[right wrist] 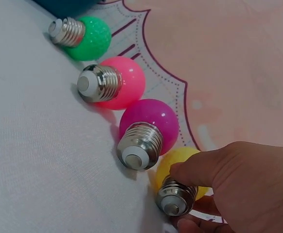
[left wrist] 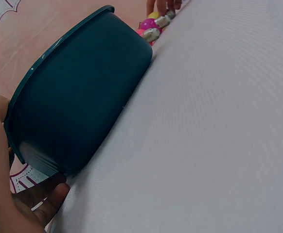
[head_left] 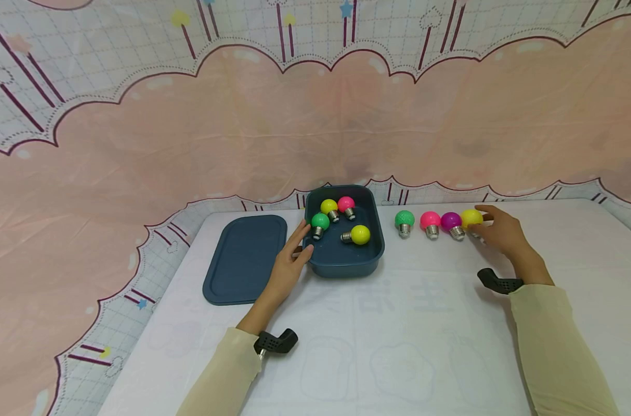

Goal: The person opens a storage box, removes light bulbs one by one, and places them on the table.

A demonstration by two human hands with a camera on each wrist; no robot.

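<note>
My left hand (head_left: 286,263) rests against the left side of a dark blue plastic container (head_left: 346,270), its fingers fairly straight at the rim. Inside lie a green bulb (head_left: 320,222), a pink bulb (head_left: 346,203) and two yellow bulbs, one (head_left: 329,207) at the back and one (head_left: 360,234) nearer the front. My right hand (head_left: 503,231) pinches a yellow light bulb (right wrist: 180,158) between thumb and fingers, at the right end of a row. Beside it lie a purple bulb (right wrist: 153,121), a pink bulb (right wrist: 132,82) and a green bulb (right wrist: 95,39), metal bases toward me.
A dark blue lid (head_left: 245,260) lies flat on the white table (head_left: 398,346), left of the container and partly behind my left hand. Behind the table hangs a peach and white patterned cloth (head_left: 315,127).
</note>
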